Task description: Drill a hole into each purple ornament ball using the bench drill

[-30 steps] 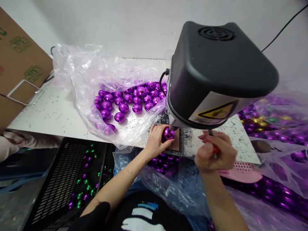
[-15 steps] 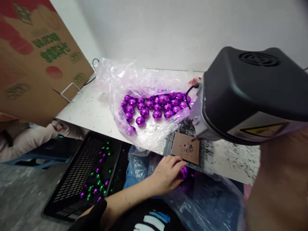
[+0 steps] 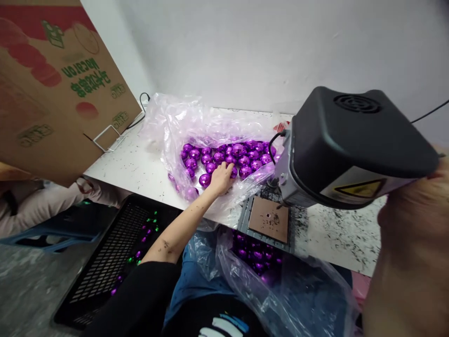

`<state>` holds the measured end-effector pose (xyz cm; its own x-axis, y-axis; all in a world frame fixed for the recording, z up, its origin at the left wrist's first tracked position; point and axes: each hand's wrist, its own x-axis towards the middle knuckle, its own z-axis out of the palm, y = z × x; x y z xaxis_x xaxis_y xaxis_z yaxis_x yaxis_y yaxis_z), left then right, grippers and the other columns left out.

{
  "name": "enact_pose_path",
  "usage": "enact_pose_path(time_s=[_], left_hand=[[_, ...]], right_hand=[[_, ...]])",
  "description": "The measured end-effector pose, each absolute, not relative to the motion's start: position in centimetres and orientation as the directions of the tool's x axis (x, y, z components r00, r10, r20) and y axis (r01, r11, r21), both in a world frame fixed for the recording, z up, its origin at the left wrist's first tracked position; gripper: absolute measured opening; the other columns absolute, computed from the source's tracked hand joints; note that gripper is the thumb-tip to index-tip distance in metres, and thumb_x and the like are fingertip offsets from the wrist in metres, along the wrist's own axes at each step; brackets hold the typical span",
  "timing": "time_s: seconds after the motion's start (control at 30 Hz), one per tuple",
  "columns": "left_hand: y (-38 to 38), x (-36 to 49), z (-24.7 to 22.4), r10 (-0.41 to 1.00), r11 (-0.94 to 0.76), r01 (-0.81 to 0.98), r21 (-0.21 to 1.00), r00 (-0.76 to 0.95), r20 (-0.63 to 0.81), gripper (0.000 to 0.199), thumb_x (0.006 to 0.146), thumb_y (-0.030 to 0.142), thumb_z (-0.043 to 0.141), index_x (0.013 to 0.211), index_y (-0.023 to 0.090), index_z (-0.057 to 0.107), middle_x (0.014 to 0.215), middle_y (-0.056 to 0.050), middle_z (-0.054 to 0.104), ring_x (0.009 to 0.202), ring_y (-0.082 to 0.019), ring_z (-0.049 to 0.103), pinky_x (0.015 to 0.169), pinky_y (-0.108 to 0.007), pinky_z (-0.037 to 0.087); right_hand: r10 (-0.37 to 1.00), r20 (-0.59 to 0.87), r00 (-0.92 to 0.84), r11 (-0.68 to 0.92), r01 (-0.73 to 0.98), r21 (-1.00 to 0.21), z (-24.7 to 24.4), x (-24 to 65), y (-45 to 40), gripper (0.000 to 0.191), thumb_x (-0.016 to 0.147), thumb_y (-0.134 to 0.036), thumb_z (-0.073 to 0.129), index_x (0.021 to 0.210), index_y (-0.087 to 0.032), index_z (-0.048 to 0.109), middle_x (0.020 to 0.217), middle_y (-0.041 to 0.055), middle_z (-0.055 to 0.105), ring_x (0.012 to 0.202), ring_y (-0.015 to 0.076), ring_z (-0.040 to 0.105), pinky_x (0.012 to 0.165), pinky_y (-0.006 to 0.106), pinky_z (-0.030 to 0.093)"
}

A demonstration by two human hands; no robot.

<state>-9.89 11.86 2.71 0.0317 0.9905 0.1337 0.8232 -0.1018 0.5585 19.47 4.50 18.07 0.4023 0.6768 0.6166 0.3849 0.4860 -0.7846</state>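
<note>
In the head view my left hand reaches into the clear plastic bag on the table, its fingers curled over a shiny purple faceted ball that shows at their right side. Several more purple balls lie around it in the bag. At the right edge, my right hand is raised against the far side of the black machine head; its fingers are mostly hidden and blurred. Below that head sits a brown square pad with a small hole, on a grey base.
A second plastic bag with purple balls hangs in front of the table edge. On the left stand a black crate with small green and purple balls and a large cardboard box. Another person's sleeve shows behind the box. Dark flecks litter the table.
My left hand has moved from the lower bag at the table edge, where a purple ball was by its fingers, up and forward into the balls on the table. My right hand stays by the machine.
</note>
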Motion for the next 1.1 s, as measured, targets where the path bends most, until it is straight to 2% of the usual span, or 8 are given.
enact_pose_path(time_s=[0.13,0.23,0.33,0.47,0.63,0.8,0.93,1.1], left_hand=[[10.2,-10.3,3.4,0.997,-0.063,0.656,0.752,0.016,0.07,0.044,0.088,0.03,0.068,0.127,0.015,0.056,0.117,-0.013,0.064,0.104,-0.025,0.065,0.087,-0.036,0.053],[6.6,-10.2,4.8,0.98,0.074,0.131,0.989,0.176,-0.097,0.048,0.09,0.051,0.063,0.122,0.015,0.058,0.102,-0.01,0.067,0.082,-0.018,0.067,0.069,-0.029,0.052],[3.4,-9.0,5.0,0.903,0.269,-0.106,0.957,0.375,-0.211,0.054,0.082,0.059,0.07,0.112,0.015,0.064,0.089,-0.006,0.068,0.069,-0.013,0.063,0.06,-0.024,0.046],[1.7,-6.0,3.2,0.901,0.258,0.018,0.966,0.356,-0.247,0.051,0.083,0.058,0.068,0.112,0.016,0.066,0.089,-0.004,0.069,0.068,-0.012,0.06,0.057,-0.022,0.043],[1.6,-3.2,1.2,0.97,-0.086,0.294,0.952,0.242,0.013,0.042,0.091,0.047,0.064,0.122,0.019,0.061,0.114,-0.005,0.07,0.105,-0.022,0.064,0.095,-0.037,0.05],[0.9,-2.1,0.6,0.934,-0.352,0.547,0.76,0.251,0.252,0.046,0.092,0.041,0.067,0.13,0.018,0.055,0.124,-0.011,0.068,0.114,-0.026,0.063,0.101,-0.044,0.046],[0.4,-1.1,0.3,0.862,-0.505,0.599,0.621,0.314,0.398,0.049,0.09,0.042,0.069,0.129,0.017,0.053,0.122,-0.013,0.066,0.116,-0.028,0.061,0.102,-0.045,0.043],[0.5,0.0,-0.6,0.839,-0.539,0.531,0.653,0.27,0.473,0.046,0.091,0.041,0.068,0.126,0.017,0.051,0.119,-0.013,0.065,0.114,-0.027,0.06,0.102,-0.044,0.046]], right_hand=[[0.692,0.629,0.353,0.509,0.38,-0.773,18.8,18.8,4.3,0.018,0.077,-0.019,0.063,0.062,-0.012,0.055,0.059,-0.0015,0.039,0.057,0.0025,0.041,0.05,0.017,0.031],[0.71,0.598,0.372,0.47,0.381,-0.796,19.1,18.5,4.0,0.02,0.08,-0.022,0.061,0.064,-0.012,0.055,0.058,-0.0023,0.04,0.057,0.0013,0.04,0.05,0.015,0.03],[0.7,0.598,0.39,0.453,0.404,-0.794,19.0,18.3,3.8,0.029,0.086,-0.034,0.06,0.068,-0.012,0.054,0.057,-0.0033,0.04,0.055,-0.0001,0.036,0.048,0.013,0.027],[0.713,0.594,0.373,0.457,0.394,-0.797,18.8,18.4,3.9,0.04,0.086,-0.045,0.064,0.068,-0.012,0.049,0.055,-0.0053,0.035,0.049,-0.0011,0.031,0.042,0.013,0.022],[0.722,0.609,0.33,0.47,0.411,-0.781,18.6,18.9,4.1,0.047,0.085,-0.054,0.065,0.068,-0.013,0.048,0.053,-0.0064,0.032,0.044,-0.0004,0.033,0.039,0.013,0.024],[0.718,0.616,0.324,0.495,0.385,-0.779,18.7,18.8,4.1,0.054,0.08,-0.064,0.066,0.068,-0.014,0.049,0.051,-0.007,0.032,0.042,0.0004,0.033,0.036,0.014,0.024],[0.719,0.613,0.328,0.488,0.39,-0.781,18.8,18.6,4.0,0.047,0.085,-0.055,0.064,0.069,-0.013,0.049,0.053,-0.006,0.036,0.043,-0.0002,0.034,0.038,0.014,0.024],[0.714,0.622,0.321,0.491,0.404,-0.772,18.8,18.6,3.7,0.048,0.085,-0.055,0.064,0.07,-0.012,0.05,0.056,-0.0056,0.035,0.048,-0.0015,0.033,0.042,0.012,0.024]])
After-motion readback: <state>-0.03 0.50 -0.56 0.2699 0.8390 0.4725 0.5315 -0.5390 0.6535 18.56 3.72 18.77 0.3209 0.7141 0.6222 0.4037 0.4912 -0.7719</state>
